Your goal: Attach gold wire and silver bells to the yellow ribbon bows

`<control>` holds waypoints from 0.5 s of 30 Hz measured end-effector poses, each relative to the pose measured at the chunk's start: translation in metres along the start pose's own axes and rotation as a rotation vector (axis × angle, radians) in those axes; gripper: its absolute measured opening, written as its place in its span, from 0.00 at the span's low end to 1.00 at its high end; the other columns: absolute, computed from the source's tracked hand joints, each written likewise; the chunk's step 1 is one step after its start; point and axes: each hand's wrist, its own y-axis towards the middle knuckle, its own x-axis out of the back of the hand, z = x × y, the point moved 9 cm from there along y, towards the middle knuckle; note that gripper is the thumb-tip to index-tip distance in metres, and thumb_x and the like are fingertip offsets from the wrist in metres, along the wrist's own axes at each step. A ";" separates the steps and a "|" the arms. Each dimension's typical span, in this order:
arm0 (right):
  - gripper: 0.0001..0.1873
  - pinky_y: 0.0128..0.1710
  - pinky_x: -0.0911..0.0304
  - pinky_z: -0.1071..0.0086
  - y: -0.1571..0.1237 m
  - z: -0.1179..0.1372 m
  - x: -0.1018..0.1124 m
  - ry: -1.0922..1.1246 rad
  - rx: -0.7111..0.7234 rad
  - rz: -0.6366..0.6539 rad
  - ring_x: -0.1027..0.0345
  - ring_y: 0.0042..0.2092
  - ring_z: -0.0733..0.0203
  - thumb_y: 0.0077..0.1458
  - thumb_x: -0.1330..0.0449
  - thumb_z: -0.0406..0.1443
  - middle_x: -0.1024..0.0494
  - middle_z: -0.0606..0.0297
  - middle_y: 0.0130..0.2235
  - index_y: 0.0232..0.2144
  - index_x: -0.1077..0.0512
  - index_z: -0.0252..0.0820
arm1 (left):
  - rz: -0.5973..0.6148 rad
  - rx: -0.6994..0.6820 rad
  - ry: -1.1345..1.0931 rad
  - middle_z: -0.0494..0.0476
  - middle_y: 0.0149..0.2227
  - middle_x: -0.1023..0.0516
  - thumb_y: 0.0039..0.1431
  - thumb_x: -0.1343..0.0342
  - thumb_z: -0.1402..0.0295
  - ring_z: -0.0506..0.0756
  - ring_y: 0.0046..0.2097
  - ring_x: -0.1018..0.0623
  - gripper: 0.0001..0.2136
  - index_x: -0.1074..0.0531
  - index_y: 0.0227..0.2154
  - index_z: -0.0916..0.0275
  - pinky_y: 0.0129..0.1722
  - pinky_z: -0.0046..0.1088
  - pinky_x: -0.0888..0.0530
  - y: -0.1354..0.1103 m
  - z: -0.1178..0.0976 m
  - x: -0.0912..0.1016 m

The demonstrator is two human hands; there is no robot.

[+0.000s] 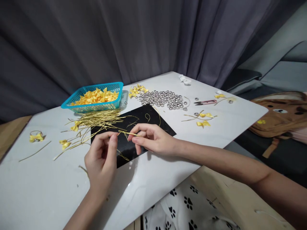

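A short piece of gold cord is stretched between my two hands above a black mat. One end is pinched between the thumb and forefinger of my left hand. My right hand grips the other end, thumb against forefinger. Beyond my left hand lies a loose pile of gold cords, with a yellow ribbon bow at its near edge. Several thin loops and bits of cord rest on the mat.
Yellow bows fill a blue basket at the back. Silver beads are heaped beside it. To the right lie pink-handled thread snips and bows with cords. A brown bag sits past the table's right edge.
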 end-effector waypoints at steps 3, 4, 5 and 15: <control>0.05 0.25 0.46 0.76 0.000 -0.001 0.000 -0.001 -0.009 0.005 0.43 0.23 0.73 0.58 0.46 0.35 0.30 0.73 0.22 0.35 0.35 0.37 | -0.044 0.000 0.016 0.48 0.23 0.33 0.58 0.48 0.61 0.48 0.23 0.35 0.08 0.30 0.31 0.60 0.21 0.24 0.37 0.001 -0.001 0.003; 0.05 0.24 0.47 0.76 0.000 -0.002 0.000 -0.001 -0.015 0.005 0.44 0.22 0.73 0.59 0.46 0.35 0.30 0.73 0.22 0.35 0.35 0.37 | -0.057 0.004 0.017 0.49 0.24 0.32 0.58 0.49 0.61 0.48 0.24 0.34 0.08 0.31 0.31 0.60 0.22 0.24 0.36 0.001 -0.001 0.004; 0.05 0.24 0.47 0.76 0.000 -0.003 0.000 -0.002 -0.022 0.009 0.44 0.22 0.73 0.59 0.46 0.35 0.30 0.73 0.22 0.35 0.35 0.37 | -0.065 0.008 0.013 0.49 0.26 0.31 0.59 0.49 0.61 0.48 0.26 0.32 0.08 0.31 0.31 0.60 0.23 0.24 0.35 0.001 -0.001 0.005; 0.08 0.26 0.45 0.75 -0.002 -0.013 -0.014 -0.106 -0.159 0.162 0.39 0.26 0.72 0.57 0.44 0.35 0.28 0.67 0.28 0.38 0.35 0.35 | 0.029 -0.013 0.053 0.49 0.27 0.30 0.61 0.52 0.60 0.47 0.24 0.34 0.10 0.32 0.32 0.60 0.21 0.23 0.37 0.001 0.000 -0.003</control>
